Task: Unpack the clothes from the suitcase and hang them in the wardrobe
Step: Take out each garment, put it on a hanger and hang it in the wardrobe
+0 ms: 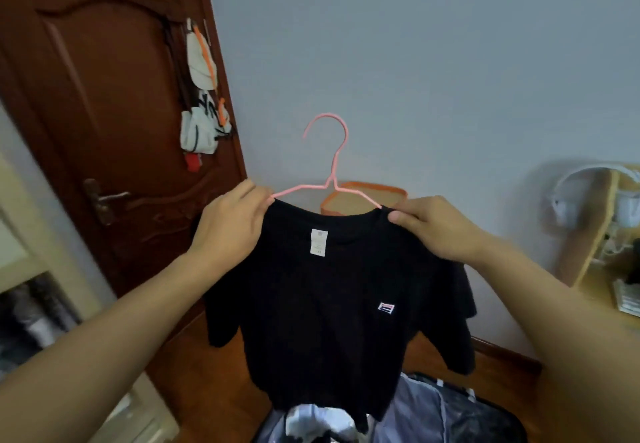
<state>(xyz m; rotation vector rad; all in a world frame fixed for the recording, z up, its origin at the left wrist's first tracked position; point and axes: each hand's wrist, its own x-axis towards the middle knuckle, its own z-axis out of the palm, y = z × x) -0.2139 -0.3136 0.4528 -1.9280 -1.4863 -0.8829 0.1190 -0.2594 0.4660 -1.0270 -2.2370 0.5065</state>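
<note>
The shirt (325, 304) is black, short-sleeved, held up in the air in front of the person, above the open suitcase (450, 415) at the bottom edge of the view. It is already threaded on a pink hanger (330, 179), whose wire arms pass into the neck opening and whose hook stands upright, clear of the collar. A white label (319, 242) shows inside the neck; a small stitched badge (387, 307) sits on the chest.

Handling, as judged: the shirt is light, soft knit cloth, limp, with no stiffness of its own. It hangs in folds and the sleeves droop. It is not fragile, but it may slide off a thin smooth wire arm if tilted. The sound places to hold are the shoulder seams over the hanger arms, or the hook itself for carrying.

The left hand (230, 224) is closed in a pinch on the shirt's left shoulder at the hanger's end. The right hand (436, 231) is likewise closed on the right shoulder, thumb on top of the cloth. Both appear to be settling the shoulders on the wire.

The hanger is thin, rounded, coated wire. The suitcase shows a pale, glossy lining with further clothes in it, blurred. Behind stands a dark carved wooden door (104, 96) with a metal handle, and a plain grey wall (415, 61). Shelves with dark garments show at the left edge; whether this is the wardrobe cannot be told.
</note>
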